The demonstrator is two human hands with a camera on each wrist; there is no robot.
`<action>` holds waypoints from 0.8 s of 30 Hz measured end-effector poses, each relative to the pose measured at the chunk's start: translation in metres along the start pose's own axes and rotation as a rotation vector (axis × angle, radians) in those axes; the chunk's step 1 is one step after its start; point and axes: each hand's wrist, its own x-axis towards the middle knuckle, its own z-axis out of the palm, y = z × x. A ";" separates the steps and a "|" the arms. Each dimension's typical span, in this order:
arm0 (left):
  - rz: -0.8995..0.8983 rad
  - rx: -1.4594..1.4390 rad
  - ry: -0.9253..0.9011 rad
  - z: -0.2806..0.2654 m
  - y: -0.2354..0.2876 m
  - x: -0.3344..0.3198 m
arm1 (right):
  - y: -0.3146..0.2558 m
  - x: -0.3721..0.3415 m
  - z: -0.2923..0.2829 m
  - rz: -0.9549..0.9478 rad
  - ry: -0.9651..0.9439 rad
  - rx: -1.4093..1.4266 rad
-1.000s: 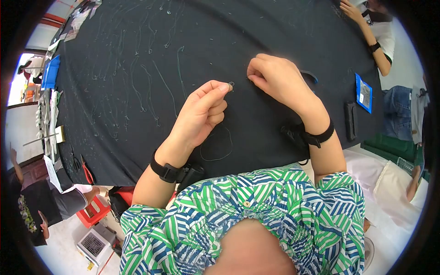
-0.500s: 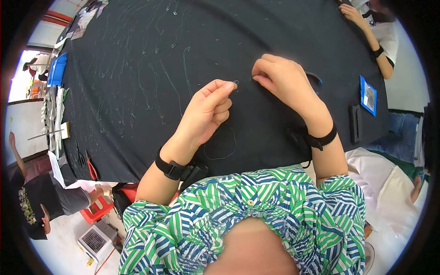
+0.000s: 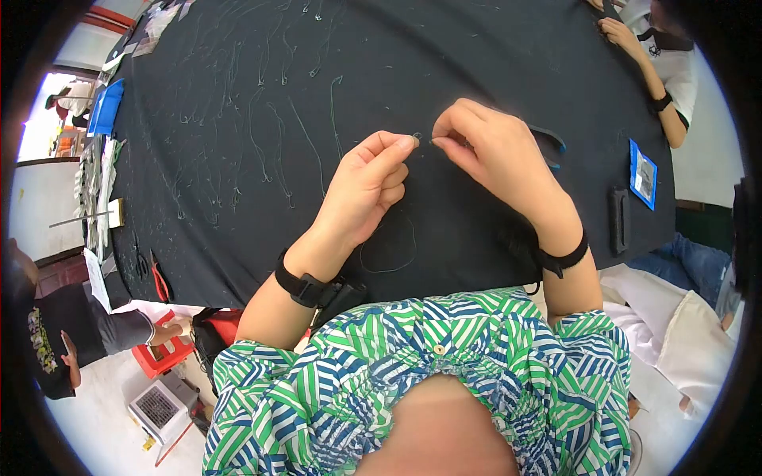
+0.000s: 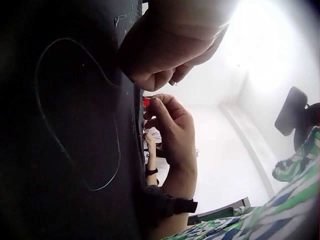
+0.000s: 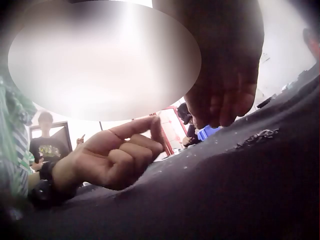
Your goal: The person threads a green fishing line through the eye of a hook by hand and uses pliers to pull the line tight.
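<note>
Between thumb and forefinger my left hand [image 3: 367,178] pinches a thin line with a tiny loop [image 3: 417,136] at the fingertips. The rest of the thin line [image 3: 389,270] hangs in a wide curve below that hand, also in the left wrist view. My right hand [image 3: 496,155] faces it a short gap away, thumb and forefinger together; I cannot tell what tiny thing is at their tips. In the right wrist view the left hand [image 5: 120,155] shows curled fingers, while the right hand [image 5: 225,85] is dark and close.
Several thin lines [image 3: 305,143] with small ends lie on the black cloth [image 3: 476,262]. A blue-edged tool [image 3: 549,136] lies behind my right hand. At right are a blue packet [image 3: 644,176] and a black case [image 3: 618,220]; at left, red-handled pliers [image 3: 160,282]. Another person's hand [image 3: 621,36] is at far right.
My right hand has come nearer to the left fingertips, so the gap between them is smaller. The left hand keeps its pinch. The whole head view has shifted slightly.
</note>
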 end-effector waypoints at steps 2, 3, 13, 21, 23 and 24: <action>0.023 0.036 0.020 0.001 -0.001 0.000 | -0.003 -0.001 0.002 -0.010 0.017 0.011; 0.033 0.054 0.031 0.002 -0.001 0.000 | -0.005 -0.001 0.003 -0.015 0.027 0.014; 0.153 0.244 0.055 0.002 -0.004 0.000 | -0.011 0.002 0.008 -0.111 0.102 -0.117; 0.242 0.371 0.106 0.007 -0.003 -0.002 | -0.011 0.002 0.006 -0.126 0.105 -0.072; 0.265 0.400 0.127 0.007 -0.005 -0.002 | -0.008 0.000 0.005 -0.072 0.108 0.016; 0.278 0.415 0.138 0.006 -0.005 -0.001 | -0.007 -0.001 0.004 -0.038 0.111 0.057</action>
